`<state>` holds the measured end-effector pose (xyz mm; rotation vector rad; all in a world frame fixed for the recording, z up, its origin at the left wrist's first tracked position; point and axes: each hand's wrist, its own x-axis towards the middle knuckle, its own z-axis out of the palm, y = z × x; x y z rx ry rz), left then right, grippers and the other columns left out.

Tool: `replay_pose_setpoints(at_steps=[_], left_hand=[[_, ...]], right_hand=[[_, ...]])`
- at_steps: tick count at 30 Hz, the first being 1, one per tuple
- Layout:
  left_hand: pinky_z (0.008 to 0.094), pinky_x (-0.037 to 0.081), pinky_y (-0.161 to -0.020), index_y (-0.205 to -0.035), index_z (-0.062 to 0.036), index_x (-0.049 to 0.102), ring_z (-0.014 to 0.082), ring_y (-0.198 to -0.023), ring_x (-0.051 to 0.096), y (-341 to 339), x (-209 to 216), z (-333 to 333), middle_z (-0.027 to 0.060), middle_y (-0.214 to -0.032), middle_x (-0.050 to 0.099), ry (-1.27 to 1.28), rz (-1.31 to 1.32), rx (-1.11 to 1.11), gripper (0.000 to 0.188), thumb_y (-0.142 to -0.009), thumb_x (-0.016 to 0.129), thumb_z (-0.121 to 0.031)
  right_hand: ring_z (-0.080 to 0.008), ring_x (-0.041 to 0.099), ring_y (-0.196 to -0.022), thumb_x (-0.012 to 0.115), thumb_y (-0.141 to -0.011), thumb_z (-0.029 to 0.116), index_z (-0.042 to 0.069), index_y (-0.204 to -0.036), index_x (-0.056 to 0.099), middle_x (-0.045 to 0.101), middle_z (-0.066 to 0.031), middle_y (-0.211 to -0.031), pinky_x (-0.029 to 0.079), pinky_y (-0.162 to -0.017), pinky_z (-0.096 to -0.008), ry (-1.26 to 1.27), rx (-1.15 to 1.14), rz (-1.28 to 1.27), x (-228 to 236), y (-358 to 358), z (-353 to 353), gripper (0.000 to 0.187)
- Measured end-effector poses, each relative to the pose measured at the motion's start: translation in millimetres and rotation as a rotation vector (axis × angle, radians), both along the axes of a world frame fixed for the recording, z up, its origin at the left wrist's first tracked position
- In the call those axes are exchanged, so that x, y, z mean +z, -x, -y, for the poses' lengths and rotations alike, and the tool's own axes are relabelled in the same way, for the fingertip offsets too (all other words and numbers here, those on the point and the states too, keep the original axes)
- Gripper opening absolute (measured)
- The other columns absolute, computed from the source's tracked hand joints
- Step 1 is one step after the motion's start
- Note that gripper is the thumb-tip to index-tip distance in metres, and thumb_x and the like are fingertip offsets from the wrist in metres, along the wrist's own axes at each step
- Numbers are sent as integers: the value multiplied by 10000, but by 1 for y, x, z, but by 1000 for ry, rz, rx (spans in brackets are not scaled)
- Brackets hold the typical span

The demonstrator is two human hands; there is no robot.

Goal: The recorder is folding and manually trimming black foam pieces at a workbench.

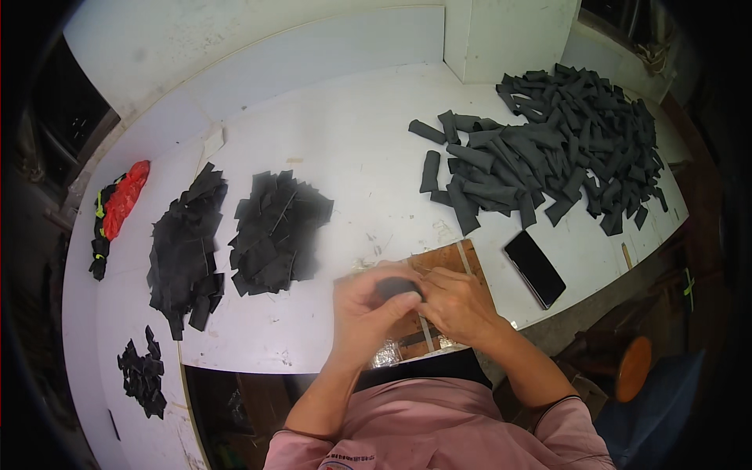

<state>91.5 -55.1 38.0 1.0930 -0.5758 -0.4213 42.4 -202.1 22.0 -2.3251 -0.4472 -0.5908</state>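
My left hand (366, 305) is wrapped round a small dark grey piece of sheet material (398, 288), its thumb lying across the front. The piece looks curved in the grip, and part of it is hidden by the fingers. Against its right edge, my right hand (458, 301) is closed, with the fingertips bent inward. What those fingertips pinch, if anything, is hidden. Both hands are held above a brown board (472, 270) with pale strips across it, at the table's front edge.
Rolled dark grey pieces (501, 157) form a large heap at the back right. Flat black pieces lie in two piles (186, 251) (278, 227) on the left, with a smaller pile (142, 372) nearer. A phone (535, 269) lies right of the board; a red plastic bag (125, 200) is far left.
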Motion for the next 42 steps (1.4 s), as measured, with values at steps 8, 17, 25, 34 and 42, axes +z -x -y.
replay_pose_setpoints(at_steps=[8,17,25,34,42], left_hand=[[249,432,-675,-854,18,574,146,-786,534,3,5,11,78,-829,568,-417,379,209,150,-709,612,30],[368,399,-826,-871,-2,549,236,-842,530,15,12,4,127,-853,587,288,-143,243,149,-837,533,-146],[358,394,-830,-837,-9,548,218,-838,521,10,-2,-4,121,-832,582,292,-248,275,167,-834,536,-175],[311,395,-799,-903,43,571,189,-809,546,-8,-34,-5,128,-858,586,-314,98,727,164,-847,497,-91],[413,370,-756,-1099,34,454,320,-959,446,-123,-113,-46,186,-1069,470,-1514,771,1148,450,-735,601,-187]], right_hand=[[-317,531,-648,571,-726,116,27,-840,550,541,-126,-709,434,-555,-382,-156,50,0,-45,-1,3,147],[-296,519,-613,592,-763,247,0,-781,535,515,-120,-673,414,-553,-382,33,25,-140,7,-3,8,253],[-299,508,-582,568,-782,268,15,-611,490,497,-120,-601,404,-521,-385,67,8,-178,-8,-2,-2,315],[-205,550,-541,584,-777,290,24,-567,511,513,-77,-477,427,-483,-288,-384,99,-498,29,-9,14,347],[-53,430,-511,391,-891,304,2,-974,507,516,-20,-621,347,-464,-181,-886,-204,-503,-13,-38,39,334]])
